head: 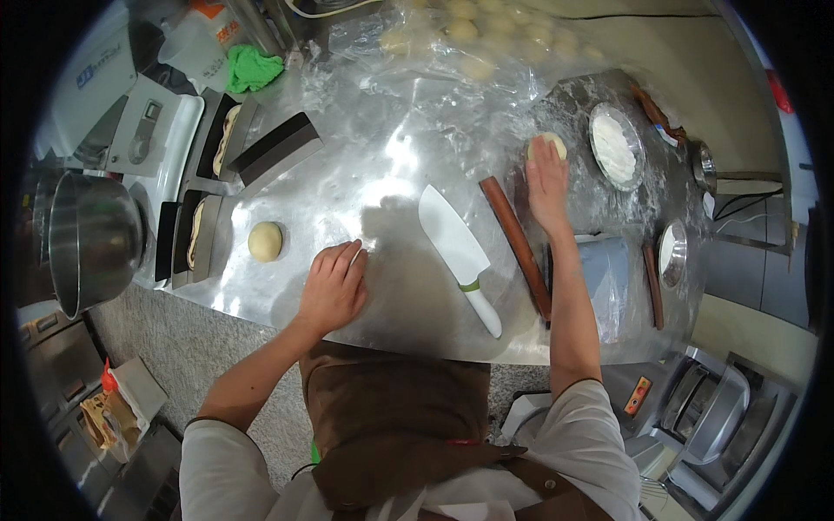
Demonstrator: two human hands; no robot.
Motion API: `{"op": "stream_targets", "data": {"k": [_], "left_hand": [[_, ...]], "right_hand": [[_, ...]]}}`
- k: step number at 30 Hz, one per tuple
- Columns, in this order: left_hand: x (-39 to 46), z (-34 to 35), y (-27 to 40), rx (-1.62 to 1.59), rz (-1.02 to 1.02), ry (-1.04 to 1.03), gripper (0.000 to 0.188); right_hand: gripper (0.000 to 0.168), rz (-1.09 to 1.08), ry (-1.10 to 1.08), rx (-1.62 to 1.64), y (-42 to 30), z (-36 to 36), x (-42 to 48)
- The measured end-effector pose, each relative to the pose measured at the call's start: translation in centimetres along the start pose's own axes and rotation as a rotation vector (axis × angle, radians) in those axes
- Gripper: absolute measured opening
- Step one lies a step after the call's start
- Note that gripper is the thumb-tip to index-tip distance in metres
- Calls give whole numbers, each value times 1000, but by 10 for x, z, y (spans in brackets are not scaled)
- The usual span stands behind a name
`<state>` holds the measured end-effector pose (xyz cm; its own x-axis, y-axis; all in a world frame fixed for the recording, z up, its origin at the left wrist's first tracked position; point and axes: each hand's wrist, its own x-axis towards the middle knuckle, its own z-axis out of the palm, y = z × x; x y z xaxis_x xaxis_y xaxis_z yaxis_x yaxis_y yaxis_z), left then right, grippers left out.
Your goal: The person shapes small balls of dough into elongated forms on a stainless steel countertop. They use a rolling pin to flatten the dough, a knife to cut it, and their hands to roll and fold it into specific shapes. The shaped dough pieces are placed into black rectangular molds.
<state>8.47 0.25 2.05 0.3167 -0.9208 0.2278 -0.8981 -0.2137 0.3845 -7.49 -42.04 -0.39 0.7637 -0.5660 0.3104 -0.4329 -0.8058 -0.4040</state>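
Observation:
My right hand [547, 185] reaches out over the steel worktable, its fingers lying over a pale dough ball [556, 143] that shows at their sides. My left hand [335, 283] rests palm down near the front edge, fingers slightly bent, with no object visible in it. Left of it sits a smooth round dough ball [264, 241] by itself. Between my arms lies a kitchen knife [454, 238] with a white blade, white handle and green collar. A brown wooden rolling pin [517, 249] lies slanted between the knife and my right forearm.
Several dough balls [461, 30] lie under plastic film at the back. Loaf tins [204, 238] with filled dough stand left, near a steel mixing bowl [98, 244]. At right are a flour bowl [614, 146], a smaller bowl [672, 254], a wooden stick [653, 286] and a blue-grey wrapped block [599, 280].

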Motion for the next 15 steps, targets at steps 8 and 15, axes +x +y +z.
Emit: {"op": "stream_targets", "data": {"k": [8,15], "left_hand": [[0,0,-5,-16,-6,-50,59],[-1,-4,-1,-41,-24,-47,58]], "right_hand": [[44,201,216,53,-2,-5,20],[39,591,179,841,-137,-78,-30]]}}
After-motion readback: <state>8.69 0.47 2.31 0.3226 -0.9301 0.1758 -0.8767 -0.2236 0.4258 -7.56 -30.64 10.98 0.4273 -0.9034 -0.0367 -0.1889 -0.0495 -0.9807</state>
